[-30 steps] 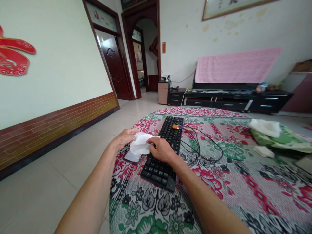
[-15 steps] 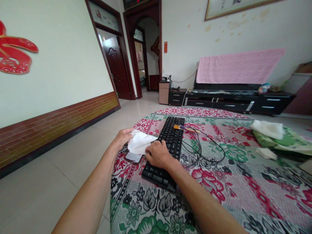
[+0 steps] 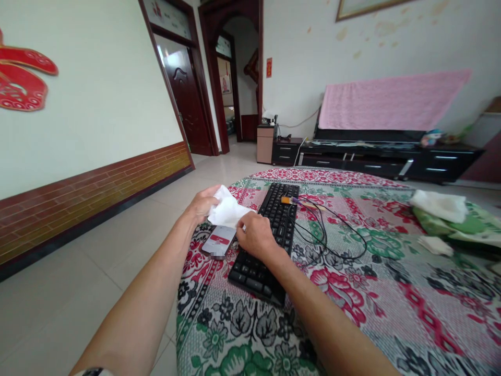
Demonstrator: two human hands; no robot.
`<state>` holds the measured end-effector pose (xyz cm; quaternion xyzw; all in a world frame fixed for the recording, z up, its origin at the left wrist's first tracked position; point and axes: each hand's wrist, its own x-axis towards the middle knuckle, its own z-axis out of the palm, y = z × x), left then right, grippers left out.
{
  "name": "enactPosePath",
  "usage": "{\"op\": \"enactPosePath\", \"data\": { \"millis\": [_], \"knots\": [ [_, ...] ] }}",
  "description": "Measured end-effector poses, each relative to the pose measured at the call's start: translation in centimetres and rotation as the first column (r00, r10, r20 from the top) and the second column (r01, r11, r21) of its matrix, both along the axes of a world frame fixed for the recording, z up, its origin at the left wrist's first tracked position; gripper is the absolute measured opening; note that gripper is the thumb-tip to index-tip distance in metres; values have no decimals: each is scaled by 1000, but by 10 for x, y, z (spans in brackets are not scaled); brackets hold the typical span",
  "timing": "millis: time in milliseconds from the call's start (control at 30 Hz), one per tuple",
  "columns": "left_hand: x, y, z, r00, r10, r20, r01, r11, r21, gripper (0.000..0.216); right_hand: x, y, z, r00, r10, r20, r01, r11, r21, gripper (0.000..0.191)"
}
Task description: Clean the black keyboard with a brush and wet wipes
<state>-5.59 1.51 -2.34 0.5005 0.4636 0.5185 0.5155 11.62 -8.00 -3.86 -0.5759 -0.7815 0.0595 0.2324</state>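
Now both forearms reach forward: left hand [image 3: 201, 202] fingers pinch the white tissue [image 3: 227, 211] at its far corner, right hand [image 3: 256, 236] fingers curled, gripping its near edge beside the black keyboard [image 3: 270, 235].

We hold a white tissue [image 3: 227, 211] between our fingers [image 3: 206, 197]. Just under them the phone [image 3: 218, 241] shows a red and white screen. The keyboard [image 3: 274, 230] beneath our right fingers is black, and so is its cable [image 3: 340, 256], with an orange plug [image 3: 286, 200] beyond the fingertips. The cloth [image 3: 371, 292] below is patterned with red, green, black and white flowers and leaves.
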Motion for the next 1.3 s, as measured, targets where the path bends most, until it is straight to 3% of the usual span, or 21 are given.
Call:
{"op": "enactPosePath", "data": {
  "millis": [100,233,433,867,967,1067,1167,1300],
  "knots": [
    [-4,-1,4,998,-20,62,18,999,32,66,9,-3,10,994,87,-59,-83,994,67,20],
    [-18,-8,-14,959,-22,-281,-6,995,-96,58,5,-14,15,982,176,71,-173,984,-45,21],
    [-34,-10,-39,854,47,-518,-95,993,-65,51,-10,-25,6,960,236,151,-217,967,-135,25],
    [-48,-10,-34,566,136,-813,-94,991,100,44,-27,-38,4,921,335,201,-301,936,-182,29],
    [-49,-11,-24,523,171,-835,-69,985,158,43,-21,-34,6,933,315,173,-294,946,-137,31],
    [-45,-12,-18,511,210,-834,-30,973,227,42,-9,-24,8,964,209,163,-203,978,-56,32],
    [-35,-12,-23,518,204,-831,5,970,242,36,0,-16,6,975,125,184,-121,992,-32,31],
    [-24,-5,-37,537,193,-821,11,972,236,27,5,-11,-4,970,106,221,-100,994,-38,36]
  ]
}}
